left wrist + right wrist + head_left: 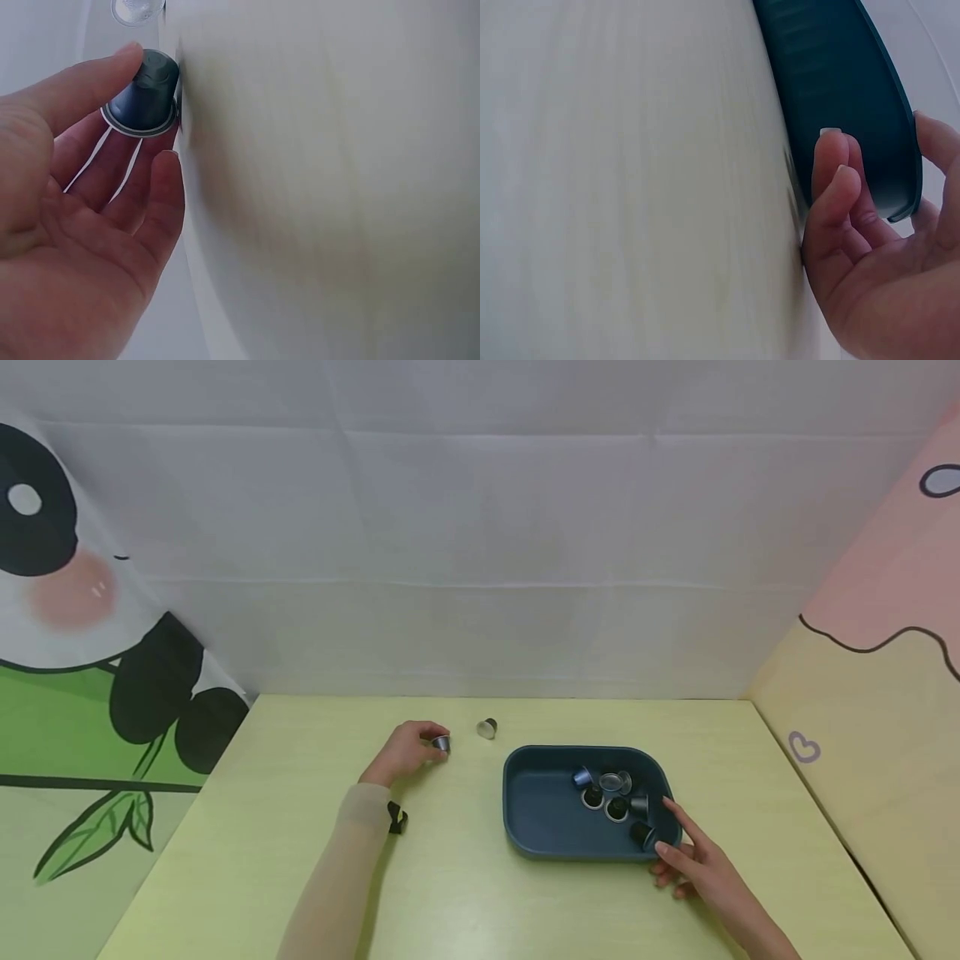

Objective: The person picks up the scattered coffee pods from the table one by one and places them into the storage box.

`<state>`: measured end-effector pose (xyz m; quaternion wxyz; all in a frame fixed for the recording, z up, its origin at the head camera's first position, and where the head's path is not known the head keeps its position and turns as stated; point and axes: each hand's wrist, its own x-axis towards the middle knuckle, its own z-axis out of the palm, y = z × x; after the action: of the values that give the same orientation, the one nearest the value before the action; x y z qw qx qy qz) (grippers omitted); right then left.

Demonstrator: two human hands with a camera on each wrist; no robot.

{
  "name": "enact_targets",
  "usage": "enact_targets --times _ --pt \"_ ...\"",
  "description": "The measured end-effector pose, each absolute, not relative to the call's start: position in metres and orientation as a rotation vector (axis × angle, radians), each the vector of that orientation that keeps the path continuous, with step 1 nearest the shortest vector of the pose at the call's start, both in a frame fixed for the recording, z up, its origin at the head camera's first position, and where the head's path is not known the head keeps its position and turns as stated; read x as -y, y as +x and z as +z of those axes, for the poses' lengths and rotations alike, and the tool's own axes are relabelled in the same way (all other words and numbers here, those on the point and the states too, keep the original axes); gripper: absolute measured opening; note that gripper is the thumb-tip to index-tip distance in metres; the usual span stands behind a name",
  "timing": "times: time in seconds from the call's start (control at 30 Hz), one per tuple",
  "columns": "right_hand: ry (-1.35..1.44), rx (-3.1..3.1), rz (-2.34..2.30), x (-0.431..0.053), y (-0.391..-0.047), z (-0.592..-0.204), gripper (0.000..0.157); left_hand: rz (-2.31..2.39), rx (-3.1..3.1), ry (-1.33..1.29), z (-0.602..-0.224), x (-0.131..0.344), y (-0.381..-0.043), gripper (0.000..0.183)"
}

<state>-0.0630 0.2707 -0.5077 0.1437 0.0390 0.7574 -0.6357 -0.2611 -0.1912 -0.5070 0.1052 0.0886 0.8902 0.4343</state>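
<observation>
My left hand (406,753) pinches a dark coffee capsule (146,94) between thumb and fingers, at the left of the table's far part. The capsule's silver rim faces the palm in the left wrist view. A second coffee capsule (487,728) lies on its side just to the right of that hand. My right hand (711,875) grips the near right corner of a dark blue tray (540,814); its thumb and index finger are on the rim, while other fingers rest against the outer wall (840,90). Several capsules (617,810) lie jumbled in the tray's right half.
The pale yellow table (450,893) carries the tray right of centre. A white cloth wall (495,635) stands behind it. Printed panels with cartoon drawings flank it, one on the left (75,718) and one on the right (862,710).
</observation>
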Motion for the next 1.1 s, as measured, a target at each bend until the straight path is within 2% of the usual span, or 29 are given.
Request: enact_targets --times 0.63,1.1 --pt "0.138 -2.175 -1.836 -0.269 -0.064 -0.508 0.074 1.270 -2.622 0.246 -0.503 0.194 -0.258 0.035" --pt "0.109 -2.185 -1.821 -0.271 -0.066 -0.506 0.074 1.339 -2.644 0.406 -0.481 0.184 -0.248 0.036"
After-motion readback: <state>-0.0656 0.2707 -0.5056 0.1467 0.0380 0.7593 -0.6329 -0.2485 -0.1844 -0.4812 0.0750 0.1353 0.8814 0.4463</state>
